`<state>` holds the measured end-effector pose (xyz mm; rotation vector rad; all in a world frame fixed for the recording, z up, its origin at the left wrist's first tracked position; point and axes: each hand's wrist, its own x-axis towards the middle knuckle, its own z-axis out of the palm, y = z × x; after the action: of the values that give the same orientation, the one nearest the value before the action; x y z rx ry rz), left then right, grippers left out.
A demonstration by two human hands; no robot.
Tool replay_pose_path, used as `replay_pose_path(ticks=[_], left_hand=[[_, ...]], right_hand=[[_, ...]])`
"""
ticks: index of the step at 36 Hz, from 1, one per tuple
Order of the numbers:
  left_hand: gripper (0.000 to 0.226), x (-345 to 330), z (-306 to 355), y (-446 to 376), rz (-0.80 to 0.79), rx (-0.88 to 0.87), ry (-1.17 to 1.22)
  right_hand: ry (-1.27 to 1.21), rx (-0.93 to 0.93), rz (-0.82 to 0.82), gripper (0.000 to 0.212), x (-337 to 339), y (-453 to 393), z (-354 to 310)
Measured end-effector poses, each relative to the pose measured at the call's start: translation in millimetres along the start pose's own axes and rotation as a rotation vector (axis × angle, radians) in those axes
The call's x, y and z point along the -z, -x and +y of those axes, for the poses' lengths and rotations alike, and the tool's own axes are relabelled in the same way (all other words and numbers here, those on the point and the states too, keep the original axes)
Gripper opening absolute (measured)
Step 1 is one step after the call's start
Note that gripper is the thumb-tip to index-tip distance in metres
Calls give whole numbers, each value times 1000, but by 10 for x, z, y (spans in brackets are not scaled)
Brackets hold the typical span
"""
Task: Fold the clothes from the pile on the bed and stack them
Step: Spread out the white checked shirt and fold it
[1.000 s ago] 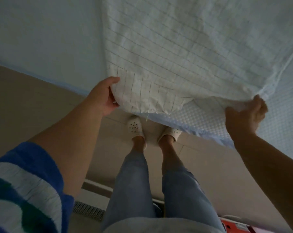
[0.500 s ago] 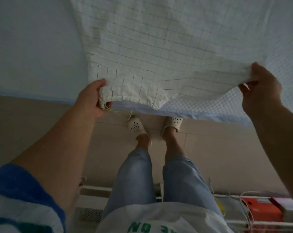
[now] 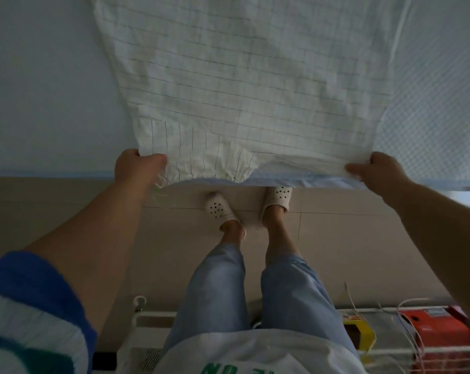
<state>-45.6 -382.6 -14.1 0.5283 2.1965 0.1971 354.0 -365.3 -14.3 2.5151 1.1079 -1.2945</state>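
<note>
A white garment with a thin dark grid pattern (image 3: 244,76) lies spread flat on the pale blue bed (image 3: 39,90). Its gathered hem hangs slightly over the bed's near edge. My left hand (image 3: 136,168) grips the garment's near left corner at the gathered hem. My right hand (image 3: 374,171) pinches the near right corner, the fingers curled over the fabric edge. The garment stretches between both hands along the bed edge.
The bed's near edge (image 3: 53,174) runs across the view. Below it is a beige tiled floor (image 3: 363,238) with my feet in white perforated slippers (image 3: 217,209). Behind me stands a white wire rack (image 3: 406,352) with an orange box (image 3: 433,327) and a yellow box (image 3: 358,330).
Both hands have lowered the garment's near edge to the bed edge and spread it wider. The right hand moved down and right; the fabric now lies flatter.
</note>
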Motion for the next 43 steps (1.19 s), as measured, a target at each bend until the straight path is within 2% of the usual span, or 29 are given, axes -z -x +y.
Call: replay_pose_path(ticks=[1, 4, 5, 8, 11, 13, 15, 17, 19, 22, 28, 32, 39, 41, 43], left_hand=[[27, -6, 17, 7, 25, -22, -47], [59, 29, 138, 57, 123, -6, -112], [62, 50, 198, 85, 146, -31, -124], [51, 80, 421, 204, 131, -203, -207], [42, 33, 696, 324, 24, -388, -282], [42, -39, 881, 355, -44, -467, -319], [43, -139, 1106, 337, -75, -515, -343], [45, -264, 1327, 270, -82, -531, -364], [48, -412, 1488, 187, -113, -540, -416], [56, -669, 1612, 53, -139, -550, -548], [64, -1022, 1588, -9, -177, -507, -696], [72, -1076, 1550, 30, -164, -457, -732], [65, -1063, 1587, 73, -121, -454, -662], [64, -1070, 1584, 81, -111, -460, -654], [64, -1080, 1581, 77, -105, -470, -655]], right_hand=[[-4, -16, 20, 44, -12, 10, 17], [-3, -50, 132, 50, 13, 79, -41], [-2, -47, 148, 51, 37, 107, -83], [34, -5, 151, 51, 136, 172, -233], [67, 60, 163, 51, 272, 204, -435], [39, 8, 150, 51, 355, 163, -554], [-63, -127, 133, 42, 457, 32, -611], [-196, -262, 29, 33, 545, -122, -623], [-328, -304, -97, 26, 555, -264, -551], [-544, -376, -126, 18, 488, -424, -434], [-717, -297, -274, 17, 491, -512, -401], [-592, -128, -452, 17, 526, -587, -481], [-805, -63, -528, 13, 507, -661, -529], [-768, -82, -481, 11, 484, -656, -515], [-636, -85, -340, 11, 449, -661, -510]])
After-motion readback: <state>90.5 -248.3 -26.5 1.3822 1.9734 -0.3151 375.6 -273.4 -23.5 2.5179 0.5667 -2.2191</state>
